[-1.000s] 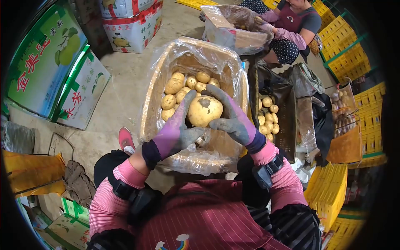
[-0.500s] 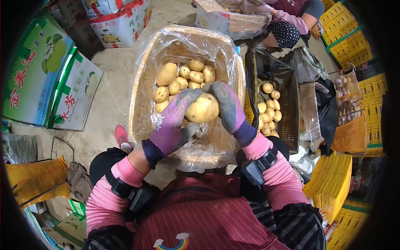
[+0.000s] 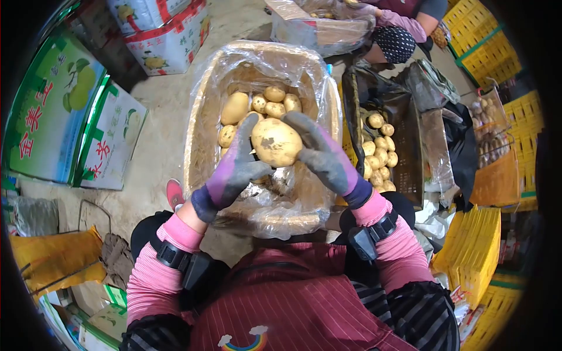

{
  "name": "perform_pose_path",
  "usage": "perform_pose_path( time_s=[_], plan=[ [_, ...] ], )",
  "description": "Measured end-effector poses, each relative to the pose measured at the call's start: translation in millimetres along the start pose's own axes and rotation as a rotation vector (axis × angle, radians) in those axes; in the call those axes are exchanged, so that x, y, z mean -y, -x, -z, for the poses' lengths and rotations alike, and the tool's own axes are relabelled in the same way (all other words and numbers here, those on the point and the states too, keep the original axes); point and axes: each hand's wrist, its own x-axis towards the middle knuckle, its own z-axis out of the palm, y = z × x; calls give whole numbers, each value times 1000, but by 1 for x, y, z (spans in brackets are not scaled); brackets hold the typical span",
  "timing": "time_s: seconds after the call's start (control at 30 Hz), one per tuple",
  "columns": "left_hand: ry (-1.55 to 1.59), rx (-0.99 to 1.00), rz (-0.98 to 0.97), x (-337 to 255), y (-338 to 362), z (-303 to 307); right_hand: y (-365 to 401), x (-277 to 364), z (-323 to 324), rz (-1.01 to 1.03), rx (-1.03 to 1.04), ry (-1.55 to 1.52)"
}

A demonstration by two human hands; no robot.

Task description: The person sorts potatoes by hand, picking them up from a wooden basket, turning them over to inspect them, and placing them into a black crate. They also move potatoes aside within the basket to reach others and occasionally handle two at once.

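A large potato (image 3: 276, 142) with dark dirt patches is held between my two gloved hands above a basket (image 3: 335, 111) lined with clear plastic. My left hand (image 3: 237, 167), in a purple and grey glove, grips it from the left side. From the right, my right hand (image 3: 321, 153) closes on the same potato, thumb and fingers against its edge. Several potatoes (image 3: 235, 109) of mixed size lie in the far half of the basket, partly hidden behind my hands. Dirty, crumpled plastic liner (image 3: 266, 196) shows in the near half.
Right of the basket stands a dark crate (image 3: 407, 169) holding several smaller potatoes (image 3: 380, 157). Pear cartons (image 3: 55, 117) stand at left, potato boxes (image 3: 167, 44) behind. Another person's sleeve (image 3: 401, 24) shows beside a plastic-lined box (image 3: 322, 35). Yellow crates (image 3: 486, 50) line the right.
The potato has been turned, so a dirt-patched face now shows. Both hands have shifted their hold on it, and the view has moved slightly.
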Motion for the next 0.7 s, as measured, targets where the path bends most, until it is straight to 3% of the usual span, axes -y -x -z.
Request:
perform_pose_path(
  time_s=[0.07,0.1,0.13,0.17,0.2,0.23,0.33,0.4,0.43,0.47,0.53,0.57,0.6,0.63,0.67,0.7],
  plan=[
    [71,-3,83,-6,4,-5,8,-3,0,-64,-7,185],
    [21,-21,80,-8,3,-12,13,-6,-6,-68,24,12],
    [-116,-89,56,-2,1,-18,15,-22,-3,-63,27,109],
    [-127,-112,21,6,1,-16,21,-12,-11,-127,18,453],
    [-270,-109,-9,8,-1,-17,21,-31,-8,117,-13,600],
    [-260,-120,5,9,-3,-20,22,-26,-13,88,-71,641],
    [-491,-176,-107,15,-11,-29,24,-12,-17,-60,-184,556],
    [-607,-172,-79,24,-15,-20,28,-6,-7,-75,-114,407],
    [-978,-101,-332,24,-15,-21,32,-6,-4,-99,-132,350],
    [-978,-99,-330,25,-15,-23,33,-7,0,-122,-143,296],
    [-461,-235,24,11,-15,-35,33,5,19,-52,-265,408],
    [-319,-188,109,-5,-11,-48,34,19,35,-28,-343,314],
    [-317,-211,119,-5,-13,-50,41,45,49,-84,-386,191],
    [-305,-234,43,-4,-12,-45,35,38,88,144,-489,892],
    [-304,-268,-26,-5,-7,-36,42,30,125,194,-575,666],
    [-277,-259,-41,-7,-4,-27,49,22,169,130,-687,756]
  ],
)
